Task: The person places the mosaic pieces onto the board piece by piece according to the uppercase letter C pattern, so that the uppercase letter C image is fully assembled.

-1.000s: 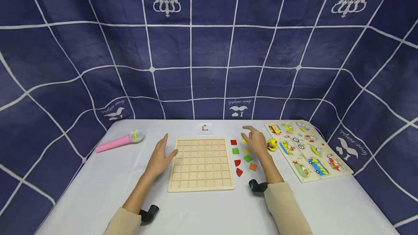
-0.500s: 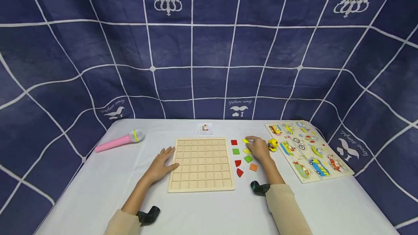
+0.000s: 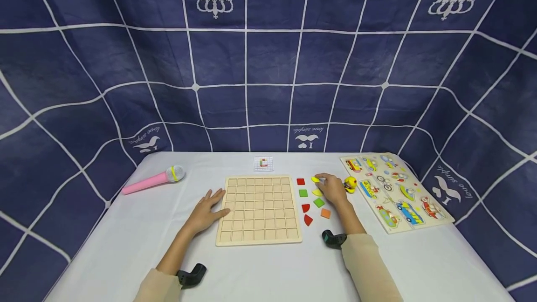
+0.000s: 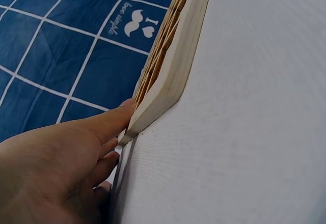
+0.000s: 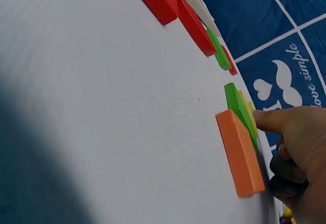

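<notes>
Your right hand [image 3: 334,190] has dropped to the upper yellow piece [image 3: 314,179], right of centre; your left hand [image 3: 202,214], fingers spread, onto the wooden grid board [image 3: 258,202]. Whether you're pinching it, I can't tell; likely pickup, needing a firm grip.

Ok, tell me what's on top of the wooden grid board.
On the wooden grid board, the left hand rests its thumb over the left edge. The uncovered squares show bare wood; the patch beneath the thumb is hidden.
</notes>
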A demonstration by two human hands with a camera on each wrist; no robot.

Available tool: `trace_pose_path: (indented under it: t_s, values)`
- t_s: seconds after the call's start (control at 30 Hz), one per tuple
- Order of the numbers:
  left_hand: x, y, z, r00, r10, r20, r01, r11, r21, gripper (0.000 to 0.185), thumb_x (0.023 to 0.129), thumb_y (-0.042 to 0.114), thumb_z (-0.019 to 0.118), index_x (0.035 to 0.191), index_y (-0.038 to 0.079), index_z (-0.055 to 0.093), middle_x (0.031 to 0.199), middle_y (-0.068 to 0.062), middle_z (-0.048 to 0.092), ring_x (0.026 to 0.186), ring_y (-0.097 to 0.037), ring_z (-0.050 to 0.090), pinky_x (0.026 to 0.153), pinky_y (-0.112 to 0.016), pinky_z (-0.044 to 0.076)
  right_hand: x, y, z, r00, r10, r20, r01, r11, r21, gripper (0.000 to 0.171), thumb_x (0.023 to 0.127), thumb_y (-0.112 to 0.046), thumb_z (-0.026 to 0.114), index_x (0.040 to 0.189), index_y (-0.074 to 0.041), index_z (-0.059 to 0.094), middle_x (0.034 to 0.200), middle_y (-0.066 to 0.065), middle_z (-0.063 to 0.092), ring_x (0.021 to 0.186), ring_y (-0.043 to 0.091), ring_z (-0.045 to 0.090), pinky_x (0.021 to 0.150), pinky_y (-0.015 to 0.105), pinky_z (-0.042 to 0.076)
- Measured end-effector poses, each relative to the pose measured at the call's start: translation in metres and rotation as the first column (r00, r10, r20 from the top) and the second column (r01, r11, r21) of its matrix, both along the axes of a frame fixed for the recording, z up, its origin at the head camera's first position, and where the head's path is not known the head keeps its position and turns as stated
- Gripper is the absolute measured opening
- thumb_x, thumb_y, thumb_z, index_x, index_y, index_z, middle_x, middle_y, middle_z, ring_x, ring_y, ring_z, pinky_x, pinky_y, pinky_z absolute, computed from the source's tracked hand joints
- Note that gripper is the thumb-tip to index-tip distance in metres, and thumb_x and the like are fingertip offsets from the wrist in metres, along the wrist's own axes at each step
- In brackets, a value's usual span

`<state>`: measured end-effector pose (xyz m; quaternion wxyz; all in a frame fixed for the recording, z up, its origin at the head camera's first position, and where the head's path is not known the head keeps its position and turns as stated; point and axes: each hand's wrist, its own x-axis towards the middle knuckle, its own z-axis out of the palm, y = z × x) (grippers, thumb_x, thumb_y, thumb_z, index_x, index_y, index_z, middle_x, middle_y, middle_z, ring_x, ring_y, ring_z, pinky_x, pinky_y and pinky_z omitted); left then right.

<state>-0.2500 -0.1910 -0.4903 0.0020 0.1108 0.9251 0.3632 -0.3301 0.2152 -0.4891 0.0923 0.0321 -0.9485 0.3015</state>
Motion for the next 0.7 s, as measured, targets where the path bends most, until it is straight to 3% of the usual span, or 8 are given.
trace_pose_path:
  t_s: [0.37, 0.7]
  values:
    - [0.0008, -0.0020, -0.0036, 0.997, -0.046, -0.057, 0.047, 0.999, 0.011, 0.065, 0.085, 0.029, 0.065, 0.138, 0.000, 0.040, 0.144, -0.017, 0.033, 0.136, -0.040, 0.016, 0.110, -0.054, 0.003, -0.0029, 0.0037, 0.0009, 0.999, -0.019, 0.028, 0.018, 0.999, 0.043, 0.030, 0.084, -0.015, 0.065, 0.113, -0.007, 0.066, 0.053, 0.002, 0.046, 0.057, 0.019, 0.043, 0.059, 0.034, 0.039]
    - [0.0001, -0.0027, -0.0047, 0.996, -0.049, -0.077, 0.049, 0.999, 0.003, 0.066, 0.084, 0.030, 0.066, 0.137, 0.000, 0.041, 0.143, -0.017, 0.035, 0.135, -0.040, 0.018, 0.110, -0.054, 0.004, -0.0002, 0.0044, 0.0010, 0.996, -0.093, 0.004, 0.093, 0.994, 0.058, 0.037, 0.078, -0.027, 0.074, 0.107, -0.005, 0.066, 0.058, 0.004, 0.049, 0.056, 0.019, 0.044, 0.051, 0.030, 0.034]
